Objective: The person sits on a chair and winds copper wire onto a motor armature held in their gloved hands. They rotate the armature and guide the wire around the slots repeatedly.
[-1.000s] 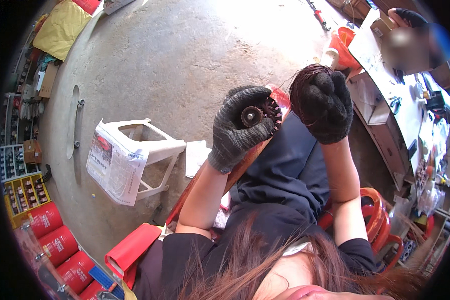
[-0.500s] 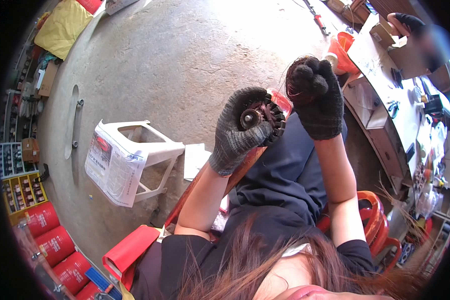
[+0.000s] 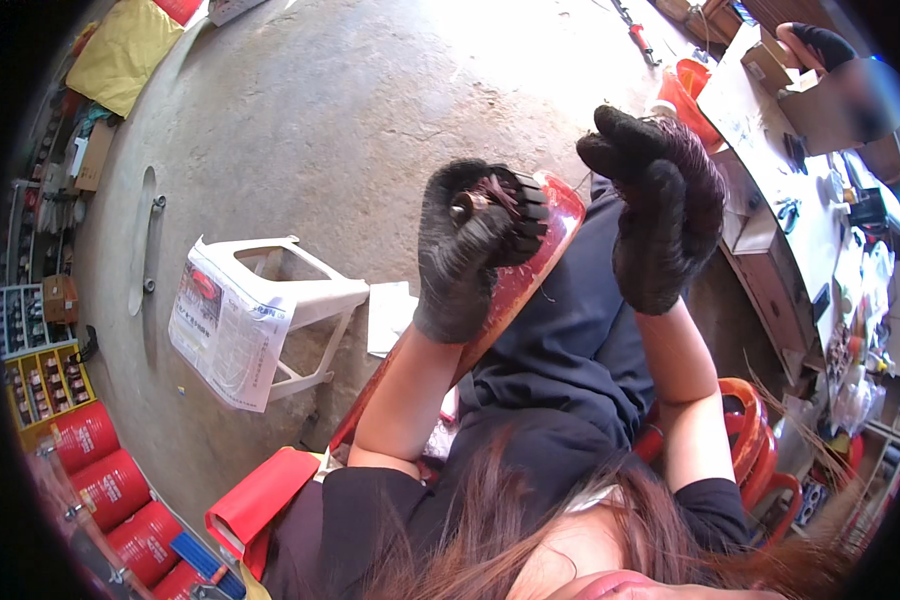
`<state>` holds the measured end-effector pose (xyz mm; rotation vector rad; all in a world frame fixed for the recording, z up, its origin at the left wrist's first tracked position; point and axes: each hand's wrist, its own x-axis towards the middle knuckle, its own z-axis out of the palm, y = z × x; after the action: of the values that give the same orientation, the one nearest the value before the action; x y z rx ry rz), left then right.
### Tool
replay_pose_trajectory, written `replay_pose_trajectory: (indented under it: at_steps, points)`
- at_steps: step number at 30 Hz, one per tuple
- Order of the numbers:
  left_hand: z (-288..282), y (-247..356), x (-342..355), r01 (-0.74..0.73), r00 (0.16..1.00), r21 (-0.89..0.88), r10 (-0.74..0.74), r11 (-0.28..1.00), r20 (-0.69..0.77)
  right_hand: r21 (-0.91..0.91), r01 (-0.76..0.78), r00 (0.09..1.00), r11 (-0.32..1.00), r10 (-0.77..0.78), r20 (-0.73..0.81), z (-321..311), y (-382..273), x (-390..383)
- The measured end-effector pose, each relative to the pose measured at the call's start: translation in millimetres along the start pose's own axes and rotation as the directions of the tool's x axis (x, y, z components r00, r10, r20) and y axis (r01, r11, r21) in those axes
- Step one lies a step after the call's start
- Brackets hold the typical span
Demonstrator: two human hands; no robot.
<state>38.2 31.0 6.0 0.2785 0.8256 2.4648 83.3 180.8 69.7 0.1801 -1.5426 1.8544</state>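
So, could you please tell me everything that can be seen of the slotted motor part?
The slotted motor part is dark, apparently metal and roughly round, with block-like teeth along its rim. Reddish-brown strands, perhaps wire, lie across one face, where a shiny shaft end points left. The gloved left hand wraps it, partly hiding it. Beyond is a red armrest-like piece; contact there is unclear.

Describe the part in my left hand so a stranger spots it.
From the dark trousers, find the red bar at their left. By its far end, the left hand grips a black, toothed cylinder, unlike the thin strands at the right hand.
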Motion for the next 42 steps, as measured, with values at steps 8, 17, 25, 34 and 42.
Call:
replay_pose_trajectory:
  at_steps: [8, 17, 25, 34, 42]
  points:
    - [3.9, 6.0, -0.5, -0.113, 0.989, 0.046, 0.117, 0.993, -0.09, -0.788, 0.445, 0.878, 0.426, -0.031, 0.478, 1.5, 12.9, 6.6]
    - [2.4, 3.9, -0.9, -0.28, 0.935, 0.449, 0.347, 0.848, -0.071, -0.781, 0.527, 0.736, 0.334, 0.28, 0.617, -44.0, 16.6, -13.3]
    - [13.1, 12.6, -1.6, -0.109, 0.992, 0.359, 0.122, 0.927, -0.013, -0.288, -0.405, 0.881, 0.868, 0.455, 0.131, -57.7, -2.6, -5.5]
    - [0.6, -11.1, -2.6, -0.182, 0.983, 0.663, 0.12, 0.727, 0.139, 0.956, -0.22, 0.859, 0.196, 0.503, 0.094, -63.6, 4.1, 6.2]
    - [1.4, -11.3, -3.8, -0.388, 0.92, 0.762, 0.269, 0.519, 0.285, 0.043, -0.111, 0.984, 0.993, 0.116, -0.134, -16.4, 25.1, -18.0]
